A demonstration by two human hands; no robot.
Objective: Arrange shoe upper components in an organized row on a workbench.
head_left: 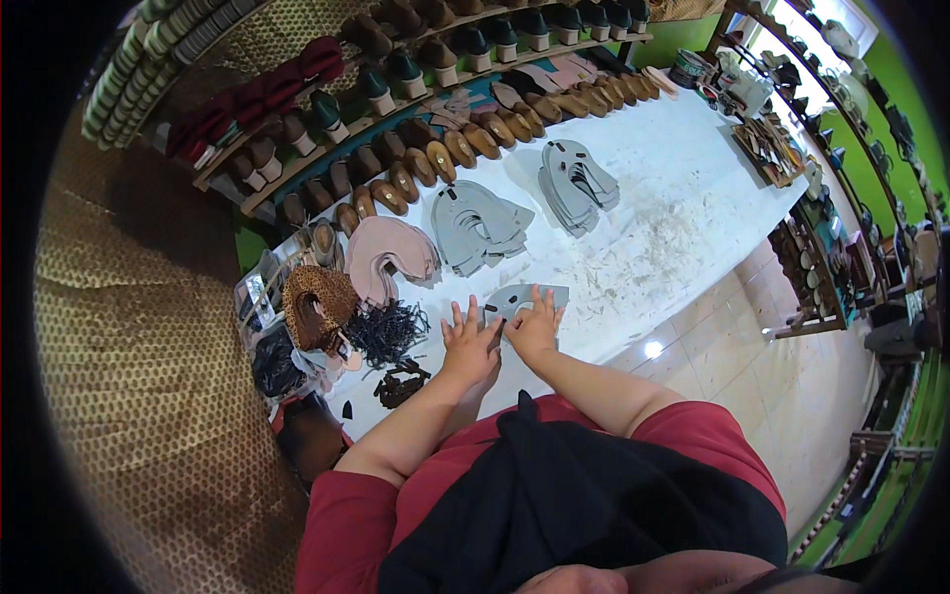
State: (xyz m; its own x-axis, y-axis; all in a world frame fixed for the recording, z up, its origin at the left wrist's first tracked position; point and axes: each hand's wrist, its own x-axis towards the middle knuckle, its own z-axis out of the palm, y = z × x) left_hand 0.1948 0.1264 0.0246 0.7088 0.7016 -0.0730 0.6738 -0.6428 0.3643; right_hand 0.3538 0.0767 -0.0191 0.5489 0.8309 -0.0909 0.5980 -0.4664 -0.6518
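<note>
A grey shoe-upper piece (556,294) lies flat on the white table in front of me, partly covered by my hands. A small dark tab (490,307) shows on its left part. My left hand (469,346) is open at the piece's left end, fingers spread and pointing away. My right hand (534,334) rests over the piece, with some fingers stretched out across it. Its thumb and index finger come together at a small dark strip (503,327) between my hands. How firmly they pinch it is hard to see.
Stacks of grey upper pieces (460,223) and pink pieces (368,257) lie beyond my hands. At left are leopard-print pieces (315,297) and a heap of dark strips (388,332). Brown shoe lasts (460,148) line the far edge. A tool tray (767,150) sits at far right.
</note>
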